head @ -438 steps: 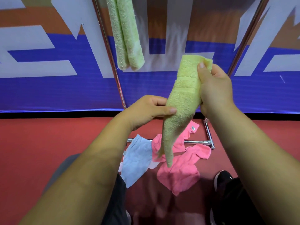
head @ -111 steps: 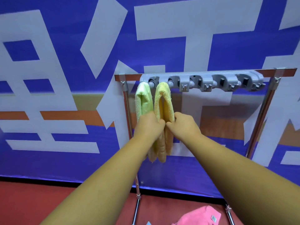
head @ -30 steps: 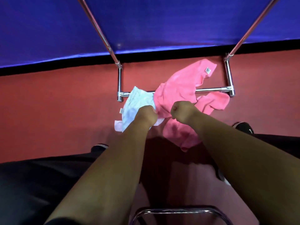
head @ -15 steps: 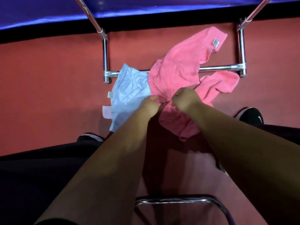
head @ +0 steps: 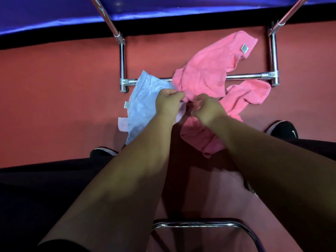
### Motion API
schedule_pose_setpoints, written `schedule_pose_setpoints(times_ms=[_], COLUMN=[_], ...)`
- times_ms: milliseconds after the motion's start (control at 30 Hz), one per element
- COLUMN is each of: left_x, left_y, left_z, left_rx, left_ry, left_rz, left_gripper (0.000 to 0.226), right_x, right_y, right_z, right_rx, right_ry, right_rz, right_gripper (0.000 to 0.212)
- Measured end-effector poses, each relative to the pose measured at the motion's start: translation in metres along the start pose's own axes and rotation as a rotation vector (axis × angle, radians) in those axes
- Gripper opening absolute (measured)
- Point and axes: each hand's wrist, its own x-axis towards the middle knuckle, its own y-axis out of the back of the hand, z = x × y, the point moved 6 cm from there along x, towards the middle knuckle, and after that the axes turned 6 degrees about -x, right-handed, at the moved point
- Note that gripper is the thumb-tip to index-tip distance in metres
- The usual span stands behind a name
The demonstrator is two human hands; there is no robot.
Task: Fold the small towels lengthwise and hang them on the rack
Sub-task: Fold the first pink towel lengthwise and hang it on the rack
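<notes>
A heap of small towels lies on the red floor across the rack's chrome base bar (head: 245, 76). A crumpled pink towel (head: 209, 73) is on top, with a second pink towel (head: 245, 97) to its right. A light blue towel (head: 143, 100) lies to the left, over a pale lilac one (head: 122, 123). My left hand (head: 168, 103) pinches the near left edge of the pink towel. My right hand (head: 207, 109) has its fingers curled into the same pink cloth close beside it. The rack's top with its hooks is out of view.
Two slanted chrome rack uprights (head: 107, 19) rise toward a blue banner (head: 54, 13) at the back. A chrome chair frame (head: 200, 224) sits between my legs at the bottom. My black shoes (head: 281, 129) stand on either side of the heap.
After hanging a yellow towel beside the green one, I bent down to the floor heap. Over the last second both hands closed in on the pink towel's near edge and took hold of it.
</notes>
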Motion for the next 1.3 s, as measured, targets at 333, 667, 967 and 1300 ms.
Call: schedule_pose_setpoints(times_ms=[333, 667, 967, 1300], left_x=[-0.041, -0.143, -0.282, -0.297], left_y=[0.001, 0.028, 0.064, 0.114], left_z=[0.069, 0.164, 0.257, 0.219], left_rx=[-0.115, -0.021, 0.204, 0.782], left_ry=[-0.203, -0.545, -0.722, -0.691], left_rz=[-0.038, -0.214, -0.404, -0.148], left_gripper=[0.030, 0.026, 0.026, 0.022], right_x=[-0.027, -0.125, -0.243, -0.303], right_y=[0.048, 0.123, 0.221, 0.241], right_z=[-0.040, -0.085, -0.127, -0.126], right_rx=[0.149, 0.251, 0.414, 0.417], right_ry=[0.163, 0.354, 0.565, 0.542], right_rz=[0.227, 0.202, 0.071, 0.315], right_gripper=[0.014, 0.014, 0.013, 0.012])
